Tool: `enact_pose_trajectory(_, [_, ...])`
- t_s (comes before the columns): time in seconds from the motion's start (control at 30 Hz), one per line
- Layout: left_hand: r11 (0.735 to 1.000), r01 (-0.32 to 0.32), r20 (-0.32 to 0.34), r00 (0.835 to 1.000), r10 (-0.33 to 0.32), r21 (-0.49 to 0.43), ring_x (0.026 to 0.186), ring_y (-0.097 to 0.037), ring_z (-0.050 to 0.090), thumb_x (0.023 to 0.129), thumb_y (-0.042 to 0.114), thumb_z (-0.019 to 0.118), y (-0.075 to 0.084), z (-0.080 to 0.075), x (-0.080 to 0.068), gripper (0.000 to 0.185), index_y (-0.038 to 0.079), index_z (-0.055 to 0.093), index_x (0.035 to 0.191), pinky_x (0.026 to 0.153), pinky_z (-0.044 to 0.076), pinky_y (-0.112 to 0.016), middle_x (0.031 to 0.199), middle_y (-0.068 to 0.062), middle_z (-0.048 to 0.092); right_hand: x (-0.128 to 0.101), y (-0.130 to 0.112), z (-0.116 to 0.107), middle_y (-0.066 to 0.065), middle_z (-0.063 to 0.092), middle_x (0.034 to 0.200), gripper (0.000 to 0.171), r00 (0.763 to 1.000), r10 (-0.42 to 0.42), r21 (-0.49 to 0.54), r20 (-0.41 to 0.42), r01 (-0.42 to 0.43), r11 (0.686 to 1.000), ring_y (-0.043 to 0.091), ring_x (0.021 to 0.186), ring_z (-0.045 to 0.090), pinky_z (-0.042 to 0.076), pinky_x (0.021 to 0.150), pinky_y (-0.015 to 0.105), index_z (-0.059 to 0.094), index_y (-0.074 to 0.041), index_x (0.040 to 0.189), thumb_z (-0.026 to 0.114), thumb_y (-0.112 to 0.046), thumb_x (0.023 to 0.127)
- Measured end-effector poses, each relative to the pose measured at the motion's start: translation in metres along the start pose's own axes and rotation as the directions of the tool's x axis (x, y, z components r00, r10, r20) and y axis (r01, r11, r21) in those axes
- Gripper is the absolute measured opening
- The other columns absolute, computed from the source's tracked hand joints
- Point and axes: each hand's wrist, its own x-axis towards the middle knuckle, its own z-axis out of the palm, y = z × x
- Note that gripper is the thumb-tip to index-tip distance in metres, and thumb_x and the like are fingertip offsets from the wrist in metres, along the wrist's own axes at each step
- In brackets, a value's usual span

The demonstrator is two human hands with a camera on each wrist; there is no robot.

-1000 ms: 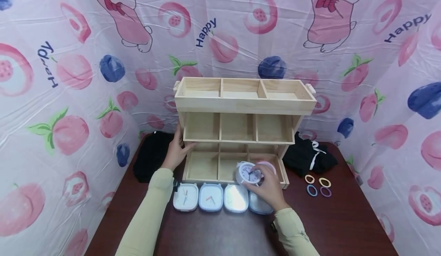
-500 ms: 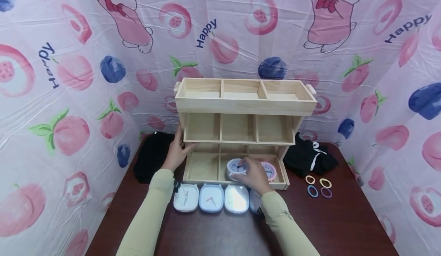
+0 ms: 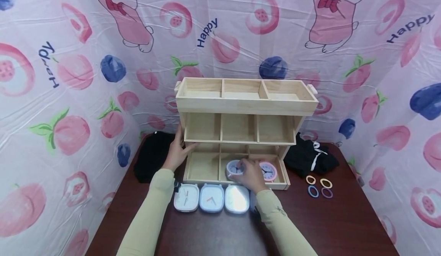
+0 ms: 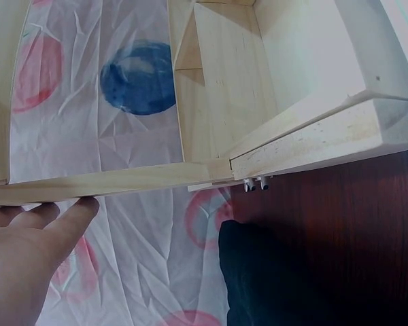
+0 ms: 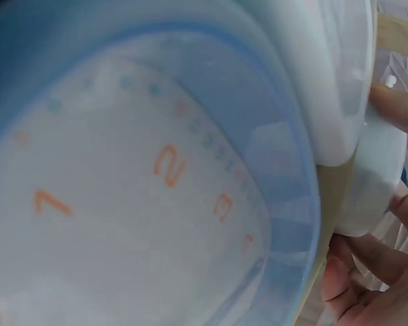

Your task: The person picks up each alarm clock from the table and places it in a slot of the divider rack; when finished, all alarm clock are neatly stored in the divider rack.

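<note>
Dark brown table, pink cartoon backdrop. Right hand gripping round lilac alarm clock in tiered wooden organiser, middle bottom compartment, 9 o'clock of round pink clock. Left hand, fingers straight, bracing organiser. Next, likely: release gently, withdraw.

Even, bright light is filling the head view; edges are bowing outward, and the right wrist view is blurring at close range.

walls: pink plastic sheet, rabbits, peaches, "Happy" print; table: dark reddish-brown wood
</note>
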Motion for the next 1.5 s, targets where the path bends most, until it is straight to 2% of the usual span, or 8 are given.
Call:
enact_pose_trajectory(0.4, [1.000, 0.008, 0.003, 1.000, -0.008, -0.012, 0.161, -0.041, 0.032, 0.098, 0.015, 0.079, 0.003, -0.001, 0.001, 0.114, 0.035, -0.004, 0.173, 0.130, 0.031, -0.061, 0.177, -0.020, 0.023, 0.002, 0.000, -0.001, 0.003, 0.075, 0.087, 0.034, 0.998, -0.017, -0.065, 0.062, 0.021, 0.998, 0.031, 0.104, 0.056, 0.048, 0.091, 0.047, 0.076, -0.015, 0.088, 0.098, -0.036, 0.072])
enact_pose_trajectory(0.6, [1.000, -0.003, -0.005, 1.000, 0.003, -0.002, 0.160, -0.041, 0.034, 0.097, 0.015, 0.080, 0.003, -0.001, 0.000, 0.114, 0.037, -0.002, 0.173, 0.128, 0.034, -0.062, 0.176, -0.020, 0.026, -0.005, 0.004, -0.006, 0.012, 0.078, 0.110, 0.033, 0.994, -0.093, -0.026, 0.050, 0.094, 0.995, 0.037, 0.117, 0.060, 0.052, 0.103, 0.054, 0.081, -0.011, 0.095, 0.095, -0.035, 0.077])
enact_pose_trajectory(0.7, [1.000, -0.005, -0.002, 1.000, 0.005, 0.004, 0.160, -0.041, 0.034, 0.098, 0.016, 0.080, 0.002, -0.001, 0.000, 0.113, 0.037, -0.002, 0.173, 0.128, 0.035, -0.062, 0.176, -0.020, 0.026, -0.016, 0.005, -0.011, 0.021, 0.073, 0.130, 0.038, 0.992, -0.122, 0.029, 0.034, 0.121, 0.992, 0.044, 0.129, 0.059, 0.049, 0.114, 0.062, 0.081, -0.007, 0.107, 0.094, -0.030, 0.080])
enact_pose_trajectory(0.8, [1.000, -0.003, 0.007, 1.000, 0.003, 0.014, 0.160, -0.042, 0.034, 0.098, 0.017, 0.080, 0.001, 0.000, -0.001, 0.113, 0.037, -0.003, 0.173, 0.128, 0.034, -0.062, 0.176, -0.021, 0.026, -0.033, 0.007, -0.018, 0.021, 0.069, 0.134, 0.041, 0.992, -0.129, 0.057, 0.005, 0.129, 0.990, 0.044, 0.128, 0.060, 0.052, 0.109, 0.062, 0.079, -0.006, 0.116, 0.092, -0.027, 0.083])
enact_pose_trajectory(0.93, [1.000, -0.006, 0.017, 1.000, 0.006, 0.008, 0.159, -0.044, 0.034, 0.099, 0.020, 0.079, -0.001, 0.001, -0.002, 0.112, 0.037, -0.002, 0.173, 0.128, 0.033, -0.064, 0.176, -0.022, 0.026, -0.057, 0.016, -0.026, 0.015, 0.072, 0.121, 0.038, 0.983, -0.170, 0.041, -0.066, 0.172, 0.984, 0.033, 0.113, 0.063, 0.057, 0.094, 0.053, 0.078, -0.006, 0.116, 0.091, -0.023, 0.084])
enact_pose_trajectory(1.1, [1.000, -0.015, 0.015, 1.000, 0.015, 0.004, 0.160, -0.044, 0.033, 0.099, 0.020, 0.079, -0.001, 0.001, -0.002, 0.110, 0.036, -0.001, 0.173, 0.128, 0.032, -0.065, 0.175, -0.024, 0.027, -0.084, 0.032, -0.036, 0.009, 0.072, 0.108, 0.038, 0.968, -0.214, -0.052, -0.132, 0.209, 0.977, 0.026, 0.104, 0.064, 0.056, 0.090, 0.051, 0.079, -0.009, 0.110, 0.094, -0.028, 0.080])
enact_pose_trajectory(1.37, [1.000, 0.002, 0.014, 1.000, -0.002, 0.002, 0.161, -0.043, 0.032, 0.099, 0.020, 0.078, -0.001, -0.001, -0.002, 0.111, 0.037, -0.003, 0.173, 0.129, 0.031, -0.064, 0.175, -0.022, 0.026, -0.114, 0.053, -0.049, 0.005, 0.068, 0.128, 0.060, 0.993, -0.107, -0.141, -0.042, 0.100, 0.985, 0.033, 0.122, 0.059, 0.049, 0.100, 0.062, 0.079, -0.020, 0.122, 0.098, -0.048, 0.072])
enact_pose_trajectory(1.5, [1.000, 0.002, 0.011, 1.000, -0.002, 0.009, 0.160, -0.043, 0.032, 0.099, 0.019, 0.079, -0.001, -0.001, -0.002, 0.112, 0.037, -0.003, 0.173, 0.129, 0.032, -0.064, 0.176, -0.023, 0.026, -0.124, 0.061, -0.052, 0.007, 0.065, 0.136, 0.069, 0.995, -0.102, -0.144, 0.000, 0.101, 0.984, 0.033, 0.128, 0.056, 0.048, 0.103, 0.062, 0.078, -0.021, 0.126, 0.101, -0.049, 0.066])
